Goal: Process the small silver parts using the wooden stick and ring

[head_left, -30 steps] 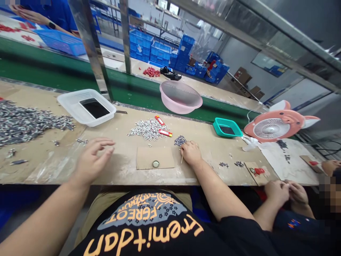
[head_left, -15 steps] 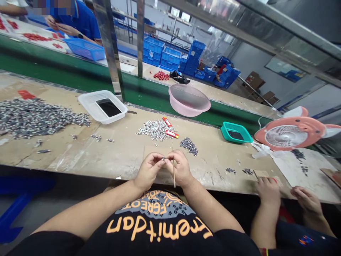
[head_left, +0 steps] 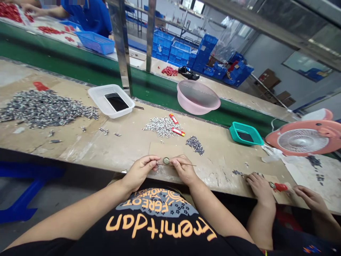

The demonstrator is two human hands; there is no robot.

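Note:
My left hand [head_left: 141,169] rests at the near edge of the bench, its fingers pinched on a small metal part I cannot make out clearly. My right hand [head_left: 183,169] sits beside it, fingers closed on a thin wooden stick [head_left: 188,164] that lies sideways and points right. Between the two hands a round bottle cap [head_left: 166,160] lies on a piece of cardboard [head_left: 165,149]. Beyond it are a heap of small silvery parts [head_left: 162,126], two red lighters [head_left: 178,132] and a small dark pile [head_left: 195,144].
A large heap of grey parts [head_left: 45,108] lies left. A white tray [head_left: 111,100] holds a phone; a pink bowl [head_left: 197,97], teal tray [head_left: 245,134] and pink fan [head_left: 303,137] stand behind and right. Another person's hands [head_left: 259,185] work at the right. A steel post [head_left: 121,42] rises from the green belt.
My two hands have lowered onto the cardboard on either side of the bottle cap. The stick has turned from hanging down to lying sideways. The view has shifted left.

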